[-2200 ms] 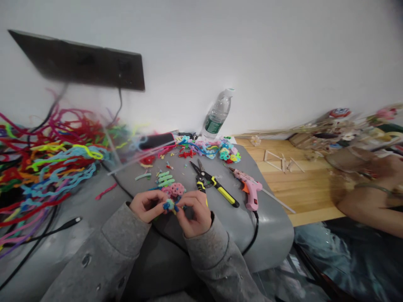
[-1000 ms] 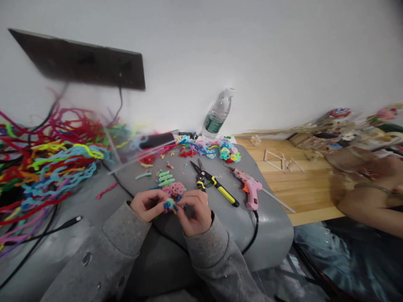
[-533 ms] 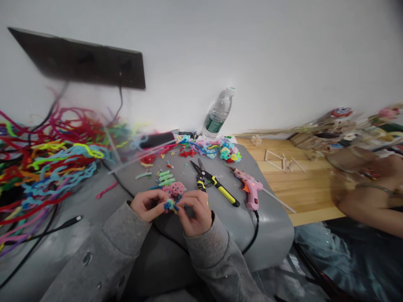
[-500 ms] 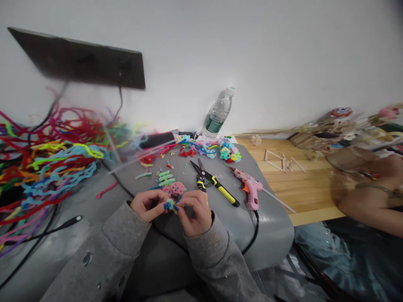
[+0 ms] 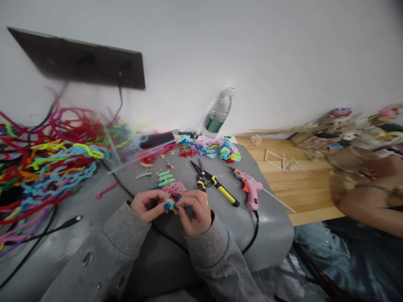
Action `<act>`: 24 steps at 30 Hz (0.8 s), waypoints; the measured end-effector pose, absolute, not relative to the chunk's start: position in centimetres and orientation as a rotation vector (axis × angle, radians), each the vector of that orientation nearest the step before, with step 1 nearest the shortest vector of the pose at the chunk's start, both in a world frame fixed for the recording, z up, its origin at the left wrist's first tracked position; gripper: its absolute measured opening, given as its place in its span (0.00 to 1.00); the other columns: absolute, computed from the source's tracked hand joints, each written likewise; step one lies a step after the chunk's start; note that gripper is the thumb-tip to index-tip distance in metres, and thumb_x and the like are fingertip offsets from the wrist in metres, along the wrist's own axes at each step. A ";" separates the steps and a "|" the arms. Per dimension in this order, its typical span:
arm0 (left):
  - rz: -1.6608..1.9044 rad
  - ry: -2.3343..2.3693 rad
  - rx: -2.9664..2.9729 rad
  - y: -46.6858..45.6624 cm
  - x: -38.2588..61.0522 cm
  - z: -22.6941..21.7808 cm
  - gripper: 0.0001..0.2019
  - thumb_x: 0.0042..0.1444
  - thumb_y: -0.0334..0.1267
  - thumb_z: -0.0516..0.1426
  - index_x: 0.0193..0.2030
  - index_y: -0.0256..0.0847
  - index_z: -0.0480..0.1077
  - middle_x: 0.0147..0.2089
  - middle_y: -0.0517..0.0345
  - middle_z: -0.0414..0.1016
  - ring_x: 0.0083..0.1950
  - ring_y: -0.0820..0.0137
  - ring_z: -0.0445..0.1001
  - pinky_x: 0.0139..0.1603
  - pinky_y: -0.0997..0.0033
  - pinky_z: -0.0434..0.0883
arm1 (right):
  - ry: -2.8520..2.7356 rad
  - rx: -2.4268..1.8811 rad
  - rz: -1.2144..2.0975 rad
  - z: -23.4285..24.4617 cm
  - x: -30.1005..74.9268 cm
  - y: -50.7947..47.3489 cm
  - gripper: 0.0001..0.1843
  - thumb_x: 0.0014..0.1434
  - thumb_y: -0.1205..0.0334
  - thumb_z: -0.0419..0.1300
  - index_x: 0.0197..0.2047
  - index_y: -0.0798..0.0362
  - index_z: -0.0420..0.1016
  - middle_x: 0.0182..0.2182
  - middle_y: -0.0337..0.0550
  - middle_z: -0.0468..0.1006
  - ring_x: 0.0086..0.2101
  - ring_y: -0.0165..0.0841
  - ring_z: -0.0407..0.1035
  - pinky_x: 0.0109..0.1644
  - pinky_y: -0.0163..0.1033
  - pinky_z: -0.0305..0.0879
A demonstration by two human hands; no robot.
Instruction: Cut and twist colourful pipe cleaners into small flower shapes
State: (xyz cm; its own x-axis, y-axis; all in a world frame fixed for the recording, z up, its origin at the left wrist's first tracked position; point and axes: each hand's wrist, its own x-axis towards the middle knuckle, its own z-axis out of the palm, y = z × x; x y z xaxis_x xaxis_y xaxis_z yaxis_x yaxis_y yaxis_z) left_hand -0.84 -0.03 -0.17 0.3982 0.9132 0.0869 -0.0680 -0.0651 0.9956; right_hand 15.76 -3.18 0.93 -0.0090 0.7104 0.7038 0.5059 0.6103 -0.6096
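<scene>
Between my fingertips is a small light-blue and yellow fuzzy pipe-cleaner piece (image 5: 170, 204). My left hand (image 5: 150, 204) pinches it from the left, and my right hand (image 5: 195, 211) pinches it from the right. Just beyond my hands lie a pink pipe-cleaner shape (image 5: 177, 188) and a green zigzag pipe cleaner (image 5: 165, 178). Yellow-and-black pliers (image 5: 217, 180) rest with jaws apart, right of these. A pink hot glue gun (image 5: 251, 187) lies farther right, a glue stick sticking out of its back.
Tangled colourful pipe cleaners (image 5: 72, 163) cover the left side. A water bottle (image 5: 217, 114) stands by the wall, behind a heap of pipe-cleaner shapes (image 5: 210, 147). Black cables cross the grey surface (image 5: 270, 235). At right, another person's arm (image 5: 374, 201) is beside a wooden table (image 5: 261, 157).
My hands and the piece between them stay in nearly the same place. At the far right, the other person's arm has shifted slightly.
</scene>
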 end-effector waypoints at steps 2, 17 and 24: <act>0.973 0.814 1.401 0.0 -0.9 -0.3 0.16 0.51 0.48 0.60 0.28 0.34 0.71 0.23 0.57 0.72 0.25 0.74 0.68 0.28 0.76 0.65 | -1.660 -1.020 0.212 0.9 15.7 -3.2 0.03 0.55 0.68 0.57 0.32 0.52 0.71 0.28 0.39 0.73 0.31 0.32 0.68 0.38 0.42 0.57; 0.945 0.800 1.419 0.3 -1.2 -0.3 0.14 0.52 0.46 0.60 0.28 0.34 0.71 0.24 0.56 0.72 0.26 0.73 0.69 0.29 0.75 0.65 | -1.652 -1.031 0.221 0.9 15.7 -3.1 0.04 0.56 0.68 0.56 0.31 0.52 0.71 0.27 0.39 0.73 0.31 0.32 0.68 0.38 0.42 0.57; 0.923 0.792 1.434 0.4 -1.3 -0.2 0.14 0.52 0.46 0.59 0.28 0.34 0.71 0.24 0.56 0.72 0.26 0.73 0.69 0.29 0.74 0.65 | -1.654 -1.025 0.221 1.0 15.6 -3.1 0.04 0.55 0.69 0.56 0.31 0.52 0.71 0.27 0.39 0.73 0.31 0.31 0.68 0.38 0.42 0.57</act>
State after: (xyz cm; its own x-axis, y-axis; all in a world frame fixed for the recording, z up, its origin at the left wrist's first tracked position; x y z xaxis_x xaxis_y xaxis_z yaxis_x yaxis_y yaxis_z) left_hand -1.28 0.45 -0.17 0.4539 0.8868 0.0875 -0.0483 -0.0735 0.9961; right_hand 15.62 -3.10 0.98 -0.0006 0.7136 0.7005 0.5043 0.6051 -0.6160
